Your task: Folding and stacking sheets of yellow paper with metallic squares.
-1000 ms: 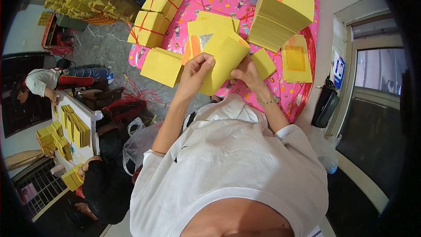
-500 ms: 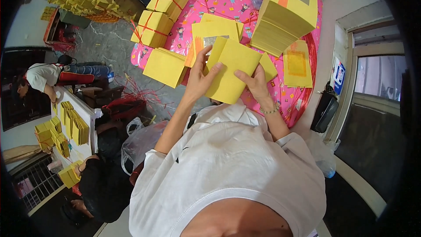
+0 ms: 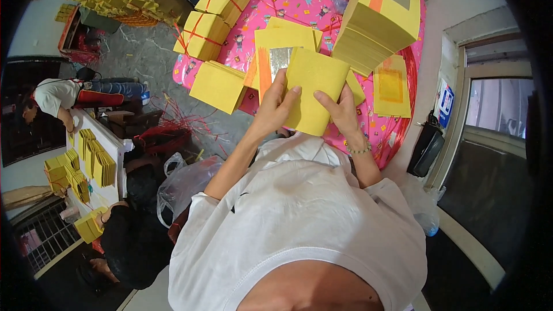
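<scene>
Between my two hands is a folded yellow paper sheet [image 3: 315,89], held upright with its plain face showing. My left hand [image 3: 277,103] grips its left edge, thumb on the front and fingers behind. At the right edge, my right hand [image 3: 344,109] pinches the paper in the same way, with its fingertips partly hidden. Just beyond the paper lie loose yellow sheets [image 3: 288,38], the top one bearing a silver patch and an orange strip. A short yellow paper stack [image 3: 218,87] sits to the left of my left hand.
A pink patterned tabletop [image 3: 276,0] carries a tall yellow paper stack [image 3: 374,31], red-tied bundles [image 3: 203,35] and an orange-marked sheet [image 3: 391,86]. Left, two people work at a white table [image 3: 121,167] with yellow paper packs [image 3: 98,158]. A plastic bag [image 3: 187,184] is near my left elbow.
The left flap of the yellow sheet has folded out of sight, so the sheet looks narrower. My left hand has shifted slightly right and down along its edge.
</scene>
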Demonstrator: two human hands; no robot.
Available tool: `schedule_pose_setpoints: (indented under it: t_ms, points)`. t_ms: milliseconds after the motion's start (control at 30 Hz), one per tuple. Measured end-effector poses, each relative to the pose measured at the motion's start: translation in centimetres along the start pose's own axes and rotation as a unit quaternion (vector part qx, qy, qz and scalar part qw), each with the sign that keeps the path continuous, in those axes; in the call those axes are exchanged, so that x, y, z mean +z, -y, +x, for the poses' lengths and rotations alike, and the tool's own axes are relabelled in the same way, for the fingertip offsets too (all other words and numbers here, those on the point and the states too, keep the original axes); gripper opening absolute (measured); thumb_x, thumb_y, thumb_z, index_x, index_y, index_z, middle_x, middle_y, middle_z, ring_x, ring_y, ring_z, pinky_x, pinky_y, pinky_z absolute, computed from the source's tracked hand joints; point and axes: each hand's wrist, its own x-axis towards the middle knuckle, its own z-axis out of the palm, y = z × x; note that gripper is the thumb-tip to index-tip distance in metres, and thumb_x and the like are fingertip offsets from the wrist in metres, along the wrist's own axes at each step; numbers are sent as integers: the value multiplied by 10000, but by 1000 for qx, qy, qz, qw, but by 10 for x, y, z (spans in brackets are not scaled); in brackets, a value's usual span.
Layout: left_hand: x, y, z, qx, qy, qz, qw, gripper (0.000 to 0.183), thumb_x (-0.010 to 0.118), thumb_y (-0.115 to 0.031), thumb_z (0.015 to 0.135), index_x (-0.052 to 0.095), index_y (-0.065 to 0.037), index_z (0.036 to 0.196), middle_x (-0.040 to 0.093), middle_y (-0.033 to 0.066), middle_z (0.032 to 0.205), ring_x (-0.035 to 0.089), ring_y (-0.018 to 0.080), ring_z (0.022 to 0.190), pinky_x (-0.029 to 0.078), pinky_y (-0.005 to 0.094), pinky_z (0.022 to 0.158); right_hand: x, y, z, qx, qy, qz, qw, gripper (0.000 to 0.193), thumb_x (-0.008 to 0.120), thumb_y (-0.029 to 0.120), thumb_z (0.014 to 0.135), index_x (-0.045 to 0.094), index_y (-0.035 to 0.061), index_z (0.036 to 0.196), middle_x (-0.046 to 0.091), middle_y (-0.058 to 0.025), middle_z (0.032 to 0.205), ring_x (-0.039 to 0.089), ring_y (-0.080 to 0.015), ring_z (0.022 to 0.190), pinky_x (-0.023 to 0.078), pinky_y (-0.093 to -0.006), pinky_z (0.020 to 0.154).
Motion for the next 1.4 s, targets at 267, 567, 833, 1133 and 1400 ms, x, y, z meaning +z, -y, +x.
schedule_pose_setpoints:
  t_ms: [267, 567, 833, 1133, 1400]
  points:
    - [6, -3, -2, 18, -19, 117, 993, 302, 505, -103, 916, 392, -4, 1178, 606, 167, 978, 598, 188, 876, 471, 317, 749, 7, 11, -1, -29, -26, -64, 997, 506, 670, 29, 801, 397, -14, 1226, 570, -108, 1107, 580, -156, 989, 496, -281, 825]
    - [0, 3, -2, 30, -26, 88, 995, 315, 528, -120, 907, 400, 18, 1161, 600, 159, 977, 584, 176, 870, 467, 307, 737, 21, 13, -5, -72, -65, -101, 990, 469, 646, 11, 814, 420, 0, 1224, 579, -92, 1119, 580, -149, 995, 486, -277, 838]
    - [3, 5, -2, 45, -12, 80, 996, 311, 542, -135, 901, 412, 13, 1142, 606, 154, 929, 594, 189, 839, 467, 316, 711, 19, 12, -13, -75, -78, -124, 986, 545, 670, 17, 788, 375, 0, 1246, 554, -115, 1118, 574, -162, 1001, 492, -286, 830]
    - [7, -8, -6, 21, -6, 79, 997, 298, 554, -104, 889, 423, 12, 1130, 604, 129, 948, 575, 158, 876, 462, 306, 744, 21, 17, -19, -78, -79, -111, 988, 550, 660, 2, 791, 362, 1, 1253, 552, -112, 1116, 572, -163, 1002, 492, -284, 831]
    - [15, -8, 0, 20, -26, -35, 999, 331, 540, -65, 891, 420, 15, 1189, 588, 106, 1060, 556, 166, 988, 441, 294, 856, 16, 29, -11, -72, -44, -137, 987, 435, 630, 59, 838, 430, -13, 1218, 577, -97, 1114, 582, -141, 969, 485, -275, 820]
